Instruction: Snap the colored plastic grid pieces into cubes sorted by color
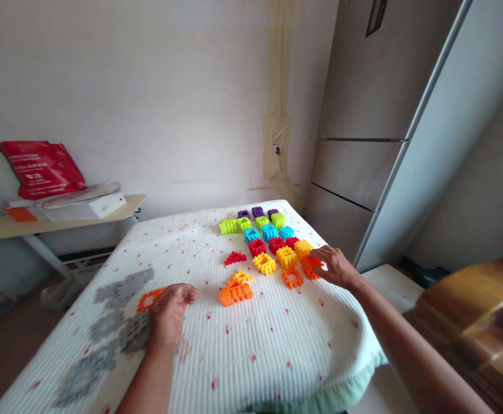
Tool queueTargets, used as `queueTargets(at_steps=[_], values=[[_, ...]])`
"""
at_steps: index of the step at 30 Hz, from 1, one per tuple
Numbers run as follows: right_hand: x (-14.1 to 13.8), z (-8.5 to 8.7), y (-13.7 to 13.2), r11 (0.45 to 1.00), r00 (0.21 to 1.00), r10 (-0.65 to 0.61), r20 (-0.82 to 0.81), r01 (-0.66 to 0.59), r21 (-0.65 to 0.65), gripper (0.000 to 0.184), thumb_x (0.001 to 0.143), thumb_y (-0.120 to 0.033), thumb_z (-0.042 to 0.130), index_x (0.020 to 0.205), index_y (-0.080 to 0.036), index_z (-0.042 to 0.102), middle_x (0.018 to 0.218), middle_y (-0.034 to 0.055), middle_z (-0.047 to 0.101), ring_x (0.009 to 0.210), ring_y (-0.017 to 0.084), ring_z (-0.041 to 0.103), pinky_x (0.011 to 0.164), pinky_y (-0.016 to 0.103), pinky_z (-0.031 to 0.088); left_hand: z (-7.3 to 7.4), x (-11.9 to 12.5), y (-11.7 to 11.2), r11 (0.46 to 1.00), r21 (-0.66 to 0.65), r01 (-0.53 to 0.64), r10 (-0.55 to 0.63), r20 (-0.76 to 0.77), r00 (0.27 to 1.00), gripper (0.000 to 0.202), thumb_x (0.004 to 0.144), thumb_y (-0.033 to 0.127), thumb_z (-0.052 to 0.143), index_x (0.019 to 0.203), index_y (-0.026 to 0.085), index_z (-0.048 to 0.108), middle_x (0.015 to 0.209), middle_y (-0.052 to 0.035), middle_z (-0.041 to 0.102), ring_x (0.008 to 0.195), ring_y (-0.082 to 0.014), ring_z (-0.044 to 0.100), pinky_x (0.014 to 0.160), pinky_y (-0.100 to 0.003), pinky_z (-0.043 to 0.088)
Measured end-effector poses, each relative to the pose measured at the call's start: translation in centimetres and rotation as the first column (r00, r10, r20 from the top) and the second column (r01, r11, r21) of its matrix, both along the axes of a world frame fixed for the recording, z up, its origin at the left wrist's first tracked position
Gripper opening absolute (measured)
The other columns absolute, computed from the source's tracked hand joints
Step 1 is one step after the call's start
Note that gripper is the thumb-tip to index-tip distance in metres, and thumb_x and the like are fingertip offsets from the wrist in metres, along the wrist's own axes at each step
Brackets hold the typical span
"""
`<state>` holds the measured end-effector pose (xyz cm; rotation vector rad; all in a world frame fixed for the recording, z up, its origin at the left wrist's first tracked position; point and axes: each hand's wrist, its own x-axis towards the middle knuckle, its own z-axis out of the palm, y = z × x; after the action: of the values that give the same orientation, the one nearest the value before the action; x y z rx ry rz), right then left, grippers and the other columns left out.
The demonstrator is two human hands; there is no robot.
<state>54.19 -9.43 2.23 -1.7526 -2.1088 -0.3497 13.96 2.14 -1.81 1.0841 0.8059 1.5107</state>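
Right of centre, the right hand (pixel 335 267) touches an orange plastic waffle block (pixel 309 267), its grip unclear; the left hand (pixel 169 313) is loosely open and empty. The block looks light and stiff, best pinched by its toothed edges.

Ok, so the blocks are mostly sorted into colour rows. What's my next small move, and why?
Probably lift the loose yellow piece off the orange block and set it in the yellow row. It seems to rest on that block, apart from its colour's row, and your right hand is close by.
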Motion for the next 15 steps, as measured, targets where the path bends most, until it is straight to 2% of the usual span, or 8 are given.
queueTargets(at_steps=[2, 4, 7, 9, 11, 13, 15], values=[[0.3, -0.5, 0.0, 1.0, 0.999, 0.009, 0.038, -0.01, 0.024, 0.025, 0.078, -0.025, 0.047, 0.095, -0.02, 0.064, 0.095, 0.0079, 0.068, 0.087, 0.022, 0.059, 0.074, 0.035, 0.041, 0.0, 0.1, -0.4, 1.0, 0.017, -0.024, 0.025, -0.033, 0.999, 0.019, 0.064, 0.033, 0.061, 0.068, 0.015, 0.063, 0.059, -0.0028, 0.065, 0.055, -0.015, 0.057, 0.054, -0.027, 0.044], [1.0, -1.2, 0.2, 0.997, 0.996, 0.036, 0.076, -0.042, 0.072, 0.024, 0.08, -0.031, 0.049, 0.095, -0.022, 0.065, 0.1, 0.0086, 0.068, 0.087, 0.022, 0.06, 0.069, 0.034, 0.041, 0.0, 0.2, -0.8, 0.996, 0.042, -0.079, 0.084, -0.13, 0.988, 0.019, 0.068, 0.034, 0.058, 0.068, 0.015, 0.062, 0.061, -0.0023, 0.065, 0.056, -0.0135, 0.056, 0.055, -0.026, 0.044], [1.8, -1.8, 0.7, 0.978, 0.987, 0.084, 0.138, -0.108, 0.179, 0.027, 0.082, -0.04, 0.049, 0.098, -0.025, 0.065, 0.107, 0.0083, 0.066, 0.09, 0.024, 0.059, 0.065, 0.034, 0.039, 0.2, -0.7, -0.7, 0.968, 0.07, -0.241, 0.25, -0.355, 0.901, 0.022, 0.071, 0.036, 0.057, 0.075, 0.015, 0.062, 0.066, -0.0032, 0.066, 0.061, -0.015, 0.059, 0.059, -0.026, 0.046], [1.7, -1.5, 0.7, 0.957, 0.987, 0.078, 0.143, -0.114, 0.268, 0.029, 0.083, -0.043, 0.048, 0.098, -0.024, 0.065, 0.11, 0.0093, 0.064, 0.088, 0.024, 0.06, 0.066, 0.036, 0.039, 0.5, -2.2, -0.4, 0.908, 0.183, -0.377, 0.415, -0.517, 0.749, 0.024, 0.073, 0.037, 0.054, 0.077, 0.016, 0.064, 0.071, -0.0043, 0.068, 0.067, -0.0171, 0.061, 0.066, -0.028, 0.047], [0.7, -0.8, 0.4, 0.937, 0.986, 0.104, 0.13, -0.141, 0.32, 0.026, 0.084, -0.039, 0.049, 0.098, -0.022, 0.063, 0.106, 0.0091, 0.066, 0.084, 0.022, 0.06, 0.068, 0.037, 0.04, 0.9, -4.2, 0.1, 0.826, 0.314, -0.469, 0.545, -0.656, 0.521, 0.024, 0.075, 0.034, 0.05, 0.079, 0.017, 0.067, 0.078, -0.0055, 0.069, 0.076, -0.0192, 0.062, 0.073, -0.03, 0.047], [-1.2, -0.3, 0.0, 0.909, 0.982, 0.161, 0.103, -0.188, 0.373, 0.019, 0.085, -0.032, 0.052, 0.096, -0.021, 0.062, 0.097, 0.0083, 0.067, 0.082, 0.021, 0.061, 0.071, 0.036, 0.043, 1.4, -6.1, 0.5, 0.791, 0.382, -0.477, 0.551, -0.783, 0.288, 0.024, 0.075, 0.028, 0.048, 0.082, 0.018, 0.069, 0.087, -0.0063, 0.07, 0.084, -0.0211, 0.062, 0.08, -0.032, 0.045], [-3.8, -0.3, -0.1, 0.869, 0.965, 0.247, 0.083, -0.259, 0.421, 0.015, 0.084, -0.027, 0.054, 0.094, -0.019, 0.062, 0.091, 0.0082, 0.068, 0.081, 0.02, 0.061, 0.075, 0.035, 0.045, 1.8, -7.2, 0.9, 0.826, 0.373, -0.422, 0.449, -0.889, 0.094, 0.025, 0.075, 0.025, 0.049, 0.086, 0.021, 0.07, 0.093, -0.0062, 0.07, 0.091, -0.0229, 0.061, 0.082, -0.034, 0.044]])
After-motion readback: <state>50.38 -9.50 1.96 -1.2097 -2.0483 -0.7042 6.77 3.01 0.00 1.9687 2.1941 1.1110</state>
